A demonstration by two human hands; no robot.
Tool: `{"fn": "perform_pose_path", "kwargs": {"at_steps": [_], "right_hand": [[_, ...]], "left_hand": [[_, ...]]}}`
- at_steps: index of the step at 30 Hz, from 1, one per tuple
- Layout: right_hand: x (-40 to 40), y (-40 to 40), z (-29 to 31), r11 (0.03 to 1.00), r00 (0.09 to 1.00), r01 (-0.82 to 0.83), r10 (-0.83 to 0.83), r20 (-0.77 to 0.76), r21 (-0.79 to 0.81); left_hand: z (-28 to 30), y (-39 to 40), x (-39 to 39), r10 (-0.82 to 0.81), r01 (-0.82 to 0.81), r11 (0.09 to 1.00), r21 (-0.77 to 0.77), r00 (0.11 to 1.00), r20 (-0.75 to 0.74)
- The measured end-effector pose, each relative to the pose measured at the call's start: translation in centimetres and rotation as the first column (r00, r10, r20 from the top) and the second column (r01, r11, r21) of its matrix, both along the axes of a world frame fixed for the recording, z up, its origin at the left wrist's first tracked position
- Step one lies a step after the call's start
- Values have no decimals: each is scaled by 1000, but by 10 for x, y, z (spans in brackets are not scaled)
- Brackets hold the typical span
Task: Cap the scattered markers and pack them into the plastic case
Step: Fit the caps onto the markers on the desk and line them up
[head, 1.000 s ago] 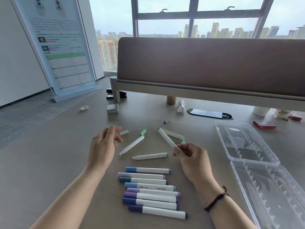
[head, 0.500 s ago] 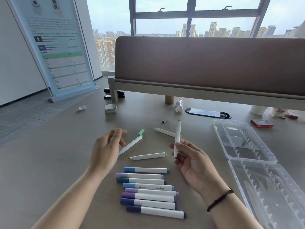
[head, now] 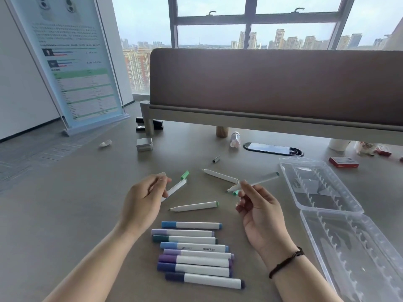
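Marker (head: 257,182) now lies tilted sideways in my right hand (head: 259,205), no longer upright. My left hand (head: 144,199) fingers pinch its pale cap (head: 162,174), ready to push on.

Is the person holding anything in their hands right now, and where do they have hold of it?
Right hand pinches an uncapped marker near its tip end. Left hand pinches a small pale cap at its fingertips.

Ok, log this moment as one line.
phase: capping | left hand: pinches pale cap | right hand: holds uncapped marker | capped row: on table | plastic case: open, no markers
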State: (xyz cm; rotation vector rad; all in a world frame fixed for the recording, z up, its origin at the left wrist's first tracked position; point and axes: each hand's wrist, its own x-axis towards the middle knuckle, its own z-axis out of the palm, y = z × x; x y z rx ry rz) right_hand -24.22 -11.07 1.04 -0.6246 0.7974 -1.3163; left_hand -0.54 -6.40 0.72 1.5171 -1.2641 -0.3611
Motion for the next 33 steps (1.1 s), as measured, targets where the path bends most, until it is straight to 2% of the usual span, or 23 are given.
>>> {"fn": "perform_pose_path", "kwargs": {"at_steps": [2, 5, 11, 16, 22, 25, 27, 29, 30, 33], "right_hand": [[-2, -3, -1, 999, 998, 17, -19, 62, 29], [1, -7, -1, 998, 992, -4, -4, 129, 59], [0, -5, 3, 985, 975, 29, -66, 213, 172], [-2, -6, 3, 985, 974, 41, -77, 212, 170], [0, -8, 1, 991, 982, 49, -70, 175, 122], [2, -6, 0, 997, 994, 39, -46, 98, 72], [3, -5, -1, 999, 998, 23, -25, 53, 46], [3, -4, 0, 999, 999, 16, -19, 47, 46], [3, -4, 0, 999, 999, 16, -19, 48, 50], [3, -3, 1, 999, 999, 17, -19, 48, 49]], "left_hand": [[-2, -2, -3, -12, 11, 1000, 17, 998, 63], [4, -13, -13, -57, 43, 997, 62, 966, 251], [27, -62, -73, -384, 250, 908, 335, 818, 430], [28, -100, -121, -442, 175, 848, 500, 755, 485], [33, -106, -125, -499, 128, 810, 572, 662, 559], [33, -99, -114, -474, 93, 815, 572, 675, 565], [34, -94, -104, -442, 147, 839, 524, 746, 499], [40, -83, -95, -395, 257, 860, 441, 881, 258], [43, -75, -90, -370, 301, 872, 386, 922, 116], [46, -45, -75, -296, 338, 897, 286, 938, -180]]}}
